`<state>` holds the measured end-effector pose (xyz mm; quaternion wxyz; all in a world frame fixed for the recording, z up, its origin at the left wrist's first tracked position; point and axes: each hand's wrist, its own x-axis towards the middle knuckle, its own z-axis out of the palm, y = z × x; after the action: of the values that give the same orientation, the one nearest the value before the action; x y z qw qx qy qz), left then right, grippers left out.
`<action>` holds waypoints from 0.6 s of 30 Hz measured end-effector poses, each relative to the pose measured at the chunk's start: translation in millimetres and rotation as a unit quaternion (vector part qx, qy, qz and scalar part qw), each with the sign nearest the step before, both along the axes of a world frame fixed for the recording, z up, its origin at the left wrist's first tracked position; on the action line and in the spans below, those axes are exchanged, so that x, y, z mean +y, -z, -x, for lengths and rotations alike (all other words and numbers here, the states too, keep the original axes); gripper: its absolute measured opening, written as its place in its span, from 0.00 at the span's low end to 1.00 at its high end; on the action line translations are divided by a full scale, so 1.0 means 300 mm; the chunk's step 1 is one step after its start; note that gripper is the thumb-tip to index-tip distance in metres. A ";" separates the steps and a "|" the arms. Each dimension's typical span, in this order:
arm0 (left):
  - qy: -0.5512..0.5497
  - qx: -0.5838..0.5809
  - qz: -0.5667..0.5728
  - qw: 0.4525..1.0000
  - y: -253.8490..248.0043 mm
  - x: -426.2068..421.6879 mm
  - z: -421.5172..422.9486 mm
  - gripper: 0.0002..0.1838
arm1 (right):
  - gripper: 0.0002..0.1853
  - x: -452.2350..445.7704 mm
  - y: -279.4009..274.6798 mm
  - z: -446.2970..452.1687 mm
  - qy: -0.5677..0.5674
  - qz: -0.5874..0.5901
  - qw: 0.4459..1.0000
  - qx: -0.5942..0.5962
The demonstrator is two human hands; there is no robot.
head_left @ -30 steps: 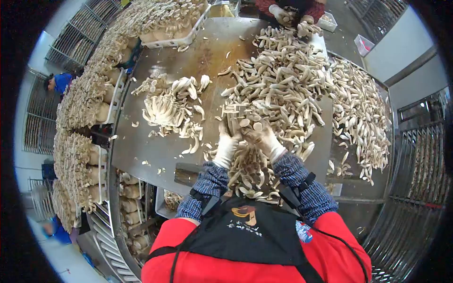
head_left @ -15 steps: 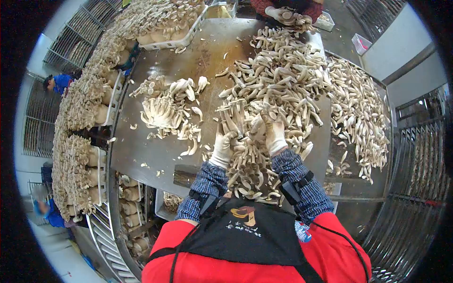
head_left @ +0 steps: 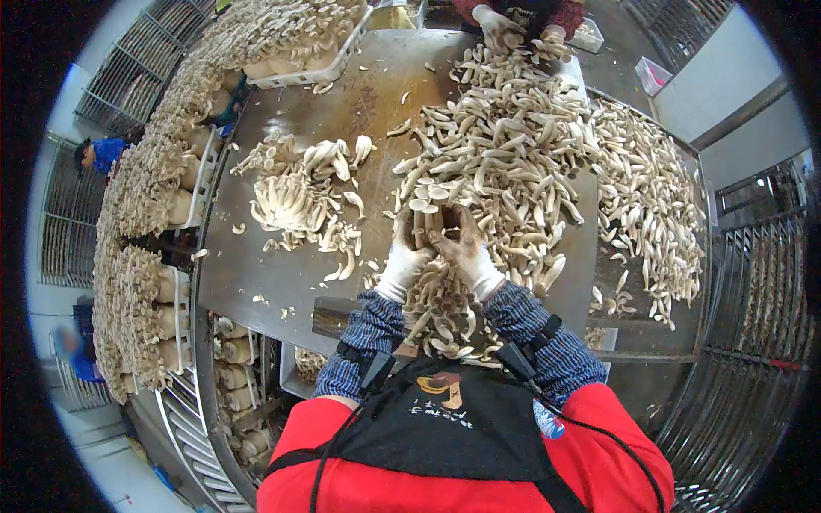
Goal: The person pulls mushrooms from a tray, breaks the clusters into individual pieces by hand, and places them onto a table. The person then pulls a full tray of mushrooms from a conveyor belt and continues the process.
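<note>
The left hand point(head_left: 405, 255) clasps one bunch of mushrooms point(head_left: 425, 204) over the table point(head_left: 239, 274), the right hand point(head_left: 469, 255) against it (whether gripping, I cannot tell), one big heap point(head_left: 509, 154) lying before one person point(head_left: 522, 14), one smaller pile point(head_left: 291, 203) leftward.

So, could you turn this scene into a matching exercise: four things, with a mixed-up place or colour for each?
1. Upright mushroom bunch
2. Apron
3. Smaller mushroom pile
4. Sleeve covers

A. Black, with a printed picture
B. Blue-toned and patterned
C. Between the left hand and the right hand
D. On the left side of the metal table

Pairs: 1-C, 2-A, 3-D, 4-B.
</note>
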<state>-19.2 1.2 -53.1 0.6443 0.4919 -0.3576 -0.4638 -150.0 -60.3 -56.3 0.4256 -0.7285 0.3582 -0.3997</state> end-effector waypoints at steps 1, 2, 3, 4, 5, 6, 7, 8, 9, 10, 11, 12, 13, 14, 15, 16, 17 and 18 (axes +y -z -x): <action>0.000 0.039 0.005 0.999 0.003 -0.001 -0.001 0.47 | 0.32 -0.011 -0.026 0.000 -0.049 -0.024 0.998 -0.042; -0.001 0.078 0.009 0.997 0.012 -0.001 -0.004 0.47 | 0.32 -0.013 -0.009 -0.002 -0.048 -0.024 0.998 -0.042; 0.000 0.078 0.010 0.997 0.034 -0.003 -0.017 0.47 | 0.33 -0.013 0.010 -0.007 -0.070 -0.084 0.990 -0.089; 0.022 0.039 0.025 0.999 0.062 -0.012 -0.035 0.48 | 0.35 -0.017 0.029 -0.008 -0.090 -0.145 0.976 -0.136; 0.043 0.000 0.039 0.998 0.057 -0.014 -0.038 0.50 | 0.35 -0.009 0.012 -0.004 -0.089 -0.145 0.976 -0.136; 0.044 0.002 0.037 0.998 0.054 -0.014 -0.033 0.50 | 0.31 -0.003 -0.009 0.004 -0.091 -0.164 0.970 -0.155; 0.021 0.079 0.022 0.996 0.055 -0.002 -0.025 0.50 | 0.28 0.008 -0.021 0.010 -0.094 -0.182 0.963 -0.173; -0.003 0.156 0.008 0.988 0.040 0.009 -0.014 0.50 | 0.28 0.013 0.000 0.022 -0.093 -0.183 0.963 -0.173; -0.058 0.151 -0.033 0.986 0.035 0.013 -0.003 0.44 | 0.26 0.014 0.027 0.038 -0.033 -0.118 0.988 -0.092; 0.005 0.228 0.032 0.973 0.063 0.007 -0.045 0.35 | 0.25 0.016 0.054 0.044 0.027 -0.050 0.998 -0.009; -0.021 0.259 0.027 0.965 0.046 0.008 -0.036 0.32 | 0.20 0.035 -0.049 0.043 0.056 -0.134 0.988 -0.044; -0.046 0.290 0.024 0.956 0.025 0.008 -0.023 0.29 | 0.20 0.025 -0.070 0.038 0.057 -0.133 0.988 -0.044; -0.082 0.186 0.030 0.979 0.005 0.007 -0.011 0.28 | 0.18 0.002 -0.086 0.033 0.041 -0.189 0.977 -0.093; 0.061 0.150 -0.027 0.986 0.052 0.004 -0.057 0.35 | 0.16 -0.008 -0.091 0.035 0.025 -0.242 0.960 -0.141; 0.035 0.091 0.000 0.995 0.073 -0.006 -0.022 0.38 | 0.16 -0.019 -0.062 0.030 -0.016 -0.087 0.993 -0.079; 0.008 0.031 0.026 0.999 0.092 -0.012 0.009 0.41 | 0.16 -0.024 -0.035 0.034 -0.016 -0.089 0.993 -0.079; 0.005 0.118 -0.009 0.993 0.085 -0.008 -0.005 0.44 | 0.15 -0.017 -0.060 0.027 0.007 -0.166 0.981 -0.103; 0.012 0.174 -0.044 0.984 0.013 0.026 -0.003 0.44 | 0.15 -0.021 -0.077 0.022 0.030 -0.244 0.961 -0.128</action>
<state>-18.4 9.0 -57.0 0.6686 0.4276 -0.2250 -0.5653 -156.6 -66.6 -33.2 0.6204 -0.5347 0.4090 -0.4024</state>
